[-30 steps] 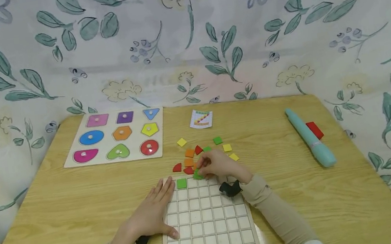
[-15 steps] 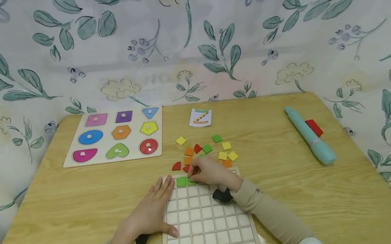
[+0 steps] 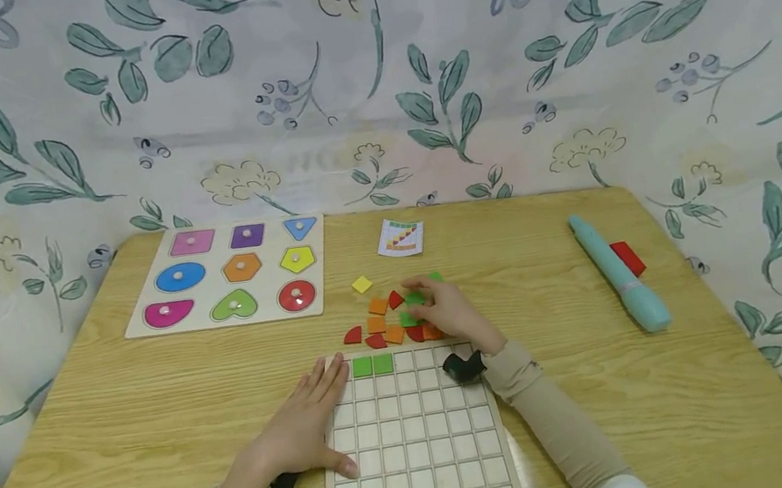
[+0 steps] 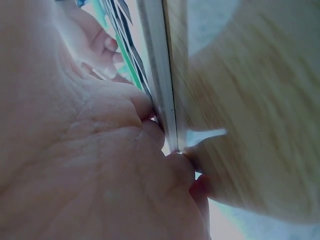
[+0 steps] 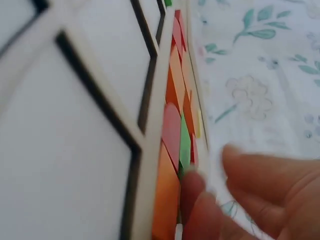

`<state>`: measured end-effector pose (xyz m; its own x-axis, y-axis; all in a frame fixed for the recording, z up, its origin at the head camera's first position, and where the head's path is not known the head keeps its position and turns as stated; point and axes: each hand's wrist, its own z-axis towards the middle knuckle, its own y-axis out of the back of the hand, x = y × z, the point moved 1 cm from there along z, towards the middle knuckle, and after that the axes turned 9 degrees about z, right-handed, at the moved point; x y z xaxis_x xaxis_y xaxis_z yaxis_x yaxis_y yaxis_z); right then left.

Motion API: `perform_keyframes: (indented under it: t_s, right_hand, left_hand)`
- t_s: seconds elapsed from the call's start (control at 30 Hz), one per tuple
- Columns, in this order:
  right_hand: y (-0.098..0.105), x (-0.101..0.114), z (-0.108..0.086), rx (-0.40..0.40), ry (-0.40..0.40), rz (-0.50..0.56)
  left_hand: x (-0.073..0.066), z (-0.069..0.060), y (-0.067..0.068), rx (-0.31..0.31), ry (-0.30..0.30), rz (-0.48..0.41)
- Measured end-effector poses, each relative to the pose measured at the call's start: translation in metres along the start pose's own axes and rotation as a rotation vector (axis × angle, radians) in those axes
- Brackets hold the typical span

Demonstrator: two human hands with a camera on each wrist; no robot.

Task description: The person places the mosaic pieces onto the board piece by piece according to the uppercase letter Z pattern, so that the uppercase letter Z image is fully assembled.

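My left hand (image 3: 297, 427) lies with straight fingers over the left edge of a pale wooden grid board (image 3: 401, 428). Two green square tiles, the left one (image 3: 362, 367) and the right one (image 3: 383, 364), sit side by side in the board's top row. Just past the far edge, my right hand (image 3: 453, 312) hovers at a heap of small tiles, its fingers apart. Near its fingertips are two loose green tiles, one (image 3: 409, 320) closer to the board and one (image 3: 415, 298) farther off. In the right wrist view, a fingertip (image 5: 192, 182) is beside a green tile (image 5: 185, 142).
Orange tiles (image 3: 376, 325) and red quarter-round pieces (image 3: 352, 336) lie beyond the board, with one yellow tile (image 3: 362, 284) behind. A pattern card (image 3: 401, 237), a knobbed shape puzzle (image 3: 225, 277), a teal tapered object (image 3: 622, 277) and a red piece (image 3: 628, 259) lie farther out.
My right hand put a green tile into the top row beside the first one, let go, then moved back right to the loose tiles. My left hand has stayed on the board.
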<state>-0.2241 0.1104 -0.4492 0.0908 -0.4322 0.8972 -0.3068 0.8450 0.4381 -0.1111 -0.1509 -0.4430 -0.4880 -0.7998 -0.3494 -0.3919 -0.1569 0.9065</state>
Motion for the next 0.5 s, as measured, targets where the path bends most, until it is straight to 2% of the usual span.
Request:
perform_keyframes:
  t_s: [0.2, 0.5]
  right_hand:
    - [0.0049, -0.0007, -0.0005, -0.029, 0.001, -0.101]
    - [0.0041, -0.0013, -0.0009, 0.027, 0.008, -0.183]
  left_hand:
    - [-0.0001, 0.0005, 0.0002, -0.007, -0.004, 0.012]
    - [0.0009, 0.0005, -0.0019, -0.009, -0.002, 0.004]
